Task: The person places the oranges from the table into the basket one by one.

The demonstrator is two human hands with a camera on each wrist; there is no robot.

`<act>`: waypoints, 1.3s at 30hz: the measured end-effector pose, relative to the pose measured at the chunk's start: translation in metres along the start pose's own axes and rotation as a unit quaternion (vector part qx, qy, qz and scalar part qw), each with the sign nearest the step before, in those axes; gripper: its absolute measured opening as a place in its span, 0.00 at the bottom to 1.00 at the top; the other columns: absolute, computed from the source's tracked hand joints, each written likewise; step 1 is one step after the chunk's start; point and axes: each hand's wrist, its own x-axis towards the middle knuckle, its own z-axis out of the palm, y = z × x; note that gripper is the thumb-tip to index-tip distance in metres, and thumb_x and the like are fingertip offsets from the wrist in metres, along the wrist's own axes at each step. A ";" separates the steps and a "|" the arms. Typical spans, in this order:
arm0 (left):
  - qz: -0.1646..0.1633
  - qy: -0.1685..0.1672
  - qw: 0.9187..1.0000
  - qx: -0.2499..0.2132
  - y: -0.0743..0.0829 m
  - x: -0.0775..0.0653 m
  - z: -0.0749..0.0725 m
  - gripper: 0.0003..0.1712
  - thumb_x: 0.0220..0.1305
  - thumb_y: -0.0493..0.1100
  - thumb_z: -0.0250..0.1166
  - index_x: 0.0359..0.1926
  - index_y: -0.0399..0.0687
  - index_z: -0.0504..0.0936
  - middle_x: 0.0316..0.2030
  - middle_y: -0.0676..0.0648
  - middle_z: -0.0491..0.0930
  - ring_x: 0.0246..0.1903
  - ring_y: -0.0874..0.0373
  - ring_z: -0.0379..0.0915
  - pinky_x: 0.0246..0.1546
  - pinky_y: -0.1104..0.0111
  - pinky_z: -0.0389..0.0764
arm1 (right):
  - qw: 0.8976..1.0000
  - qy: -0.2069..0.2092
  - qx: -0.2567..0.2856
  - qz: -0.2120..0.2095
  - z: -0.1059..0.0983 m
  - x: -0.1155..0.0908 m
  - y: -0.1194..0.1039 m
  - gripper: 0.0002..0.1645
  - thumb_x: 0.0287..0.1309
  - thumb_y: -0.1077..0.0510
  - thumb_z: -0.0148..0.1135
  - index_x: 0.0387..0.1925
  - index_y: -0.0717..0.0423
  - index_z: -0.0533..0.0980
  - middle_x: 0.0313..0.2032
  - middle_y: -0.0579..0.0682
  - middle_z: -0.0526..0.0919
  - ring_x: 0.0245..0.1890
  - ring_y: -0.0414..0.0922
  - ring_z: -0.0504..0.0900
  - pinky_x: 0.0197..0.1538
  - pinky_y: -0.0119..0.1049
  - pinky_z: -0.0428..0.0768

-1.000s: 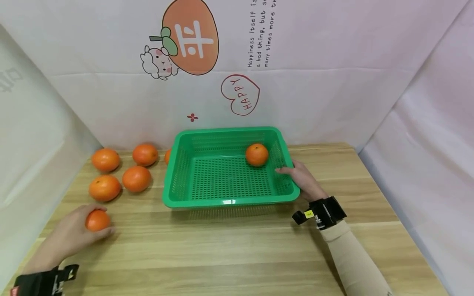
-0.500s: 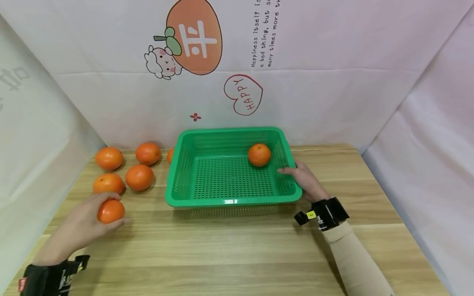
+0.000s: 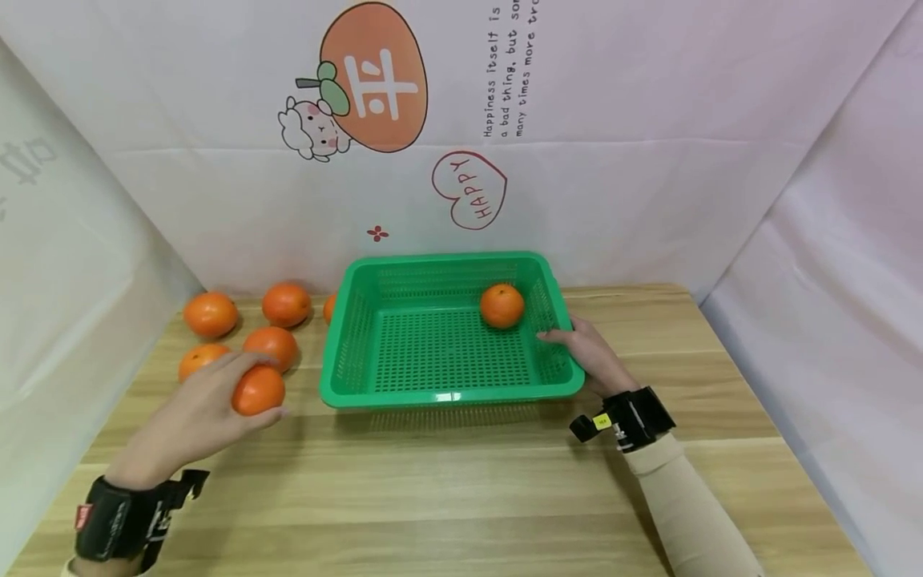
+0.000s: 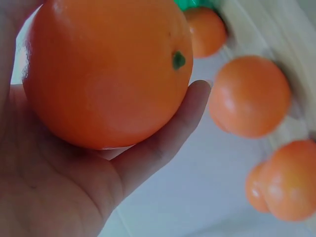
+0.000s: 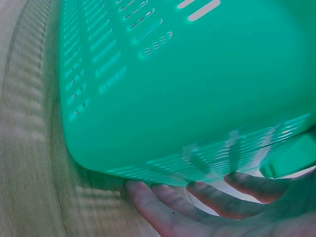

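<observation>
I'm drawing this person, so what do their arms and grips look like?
The left wristband is black with a red tag; the right wristband is black too, with a yellow label. A small black piece juts from each. The right sleeve is cream. The left grip and right grip wear no gloves.

Wood-grain table: five oranges at left, green basket beside them.
</observation>
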 end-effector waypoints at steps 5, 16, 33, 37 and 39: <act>0.039 0.018 0.999 0.006 0.008 0.010 0.001 0.31 0.60 0.62 0.77 0.58 0.56 0.78 0.53 0.48 0.80 0.44 0.55 0.80 0.40 0.60 0.83 | 1.000 -0.001 0.004 -0.002 0.001 0.000 0.000 0.42 0.76 0.54 0.53 0.84 0.54 0.50 0.72 0.70 0.71 0.68 0.66 0.78 0.61 0.54 0.85; 0.097 0.020 0.995 -0.001 0.033 0.041 -0.002 0.33 0.61 0.60 0.77 0.61 0.52 0.80 0.54 0.50 0.77 0.45 0.55 0.81 0.43 0.57 0.86 | 1.000 0.007 -0.001 -0.003 0.000 0.000 0.001 0.42 0.76 0.54 0.54 0.84 0.54 0.51 0.72 0.68 0.71 0.67 0.65 0.78 0.61 0.53 0.85; 0.150 -0.026 0.988 -0.037 0.072 0.097 0.008 0.34 0.58 0.59 0.79 0.60 0.50 0.80 0.55 0.47 0.77 0.43 0.55 0.80 0.41 0.64 0.85 | 1.000 0.015 -0.004 -0.008 0.002 -0.001 0.000 0.42 0.76 0.54 0.54 0.83 0.53 0.52 0.72 0.68 0.71 0.67 0.65 0.78 0.61 0.54 0.85; 0.176 -0.037 0.982 -0.050 0.080 0.109 0.012 0.33 0.59 0.59 0.79 0.60 0.52 0.80 0.54 0.49 0.76 0.41 0.57 0.79 0.41 0.65 0.86 | 1.000 0.012 -0.003 -0.007 0.002 -0.001 0.001 0.42 0.76 0.54 0.54 0.83 0.53 0.52 0.72 0.68 0.71 0.68 0.65 0.77 0.61 0.54 0.85; 0.186 -0.042 0.980 -0.053 0.084 0.114 0.015 0.33 0.59 0.59 0.79 0.60 0.53 0.80 0.54 0.49 0.76 0.42 0.58 0.79 0.40 0.66 0.86 | 1.000 0.009 -0.002 -0.006 0.002 -0.001 0.001 0.42 0.76 0.53 0.54 0.84 0.53 0.51 0.72 0.68 0.71 0.68 0.66 0.77 0.61 0.54 0.85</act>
